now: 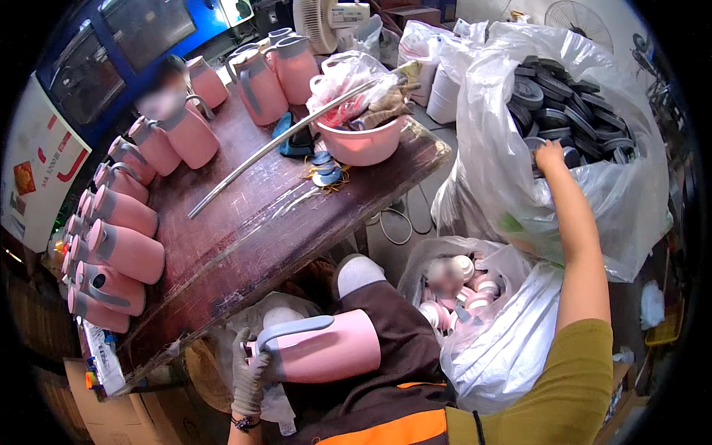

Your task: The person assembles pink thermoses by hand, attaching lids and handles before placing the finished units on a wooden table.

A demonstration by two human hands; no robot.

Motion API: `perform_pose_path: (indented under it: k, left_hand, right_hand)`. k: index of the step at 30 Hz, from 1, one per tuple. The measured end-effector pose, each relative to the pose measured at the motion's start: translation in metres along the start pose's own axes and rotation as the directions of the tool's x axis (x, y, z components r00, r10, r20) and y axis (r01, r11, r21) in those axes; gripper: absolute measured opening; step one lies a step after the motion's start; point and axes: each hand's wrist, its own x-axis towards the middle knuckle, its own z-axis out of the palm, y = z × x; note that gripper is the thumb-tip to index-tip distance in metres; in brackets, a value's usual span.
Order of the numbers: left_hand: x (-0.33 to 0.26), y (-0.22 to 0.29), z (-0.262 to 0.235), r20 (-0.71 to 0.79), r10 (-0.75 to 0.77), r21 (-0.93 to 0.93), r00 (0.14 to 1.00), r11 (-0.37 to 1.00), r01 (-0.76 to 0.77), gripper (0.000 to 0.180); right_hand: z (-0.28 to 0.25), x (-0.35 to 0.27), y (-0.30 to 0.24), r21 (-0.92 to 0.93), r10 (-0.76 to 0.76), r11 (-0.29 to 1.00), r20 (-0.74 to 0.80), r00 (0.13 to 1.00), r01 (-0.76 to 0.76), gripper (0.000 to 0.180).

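Note:
A pink thermal jug (326,348) with a grey handle lies on its side across my lap, its flat bottom facing right. My left hand (248,374), in a light grey work glove, is closed around the jug's grey top end. My bare right hand (549,157) reaches into a big clear plastic bag (489,148) full of dark grey round discs (571,104). Its fingers are curled at the edge of a grey disc (532,142) on the bag's near side; the fingertips are partly hidden.
Several pink jugs (126,252) line the left side of the dark wooden table (245,230). On it stand a pink basin (363,144) and a long metal rod (274,148). An open bag of small pink and white parts (467,289) sits beside my knee. Cardboard (141,415) lies lower left.

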Motion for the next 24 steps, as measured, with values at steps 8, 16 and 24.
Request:
perform_pose_path:
  k: [8, 16, 24]
  left_hand:
    - [-0.001, -0.009, -0.003, -0.009, -0.027, -0.046, 1.0, 0.999, 0.026, 0.059]
    - [0.011, 0.017, -0.015, 0.005, 0.057, -0.237, 0.998, 0.97, -0.054, 0.042]
    - [0.039, 0.003, 0.029, 0.119, -0.079, -0.767, 0.99, 0.626, 0.142, 0.037]
  right_hand:
    - [0.066, 0.049, 0.0, -0.068, 0.005, 0.998, -0.088, 0.996, -0.011, 0.035]
    - [-0.025, -0.058, 0.022, 0.764, 0.361, 0.644, -0.279, 0.89, -0.021, 0.029]
    - [-0.162, -0.237, -0.087, 0.72, 0.554, 0.195, -0.642, 0.531, 0.666, 0.018]
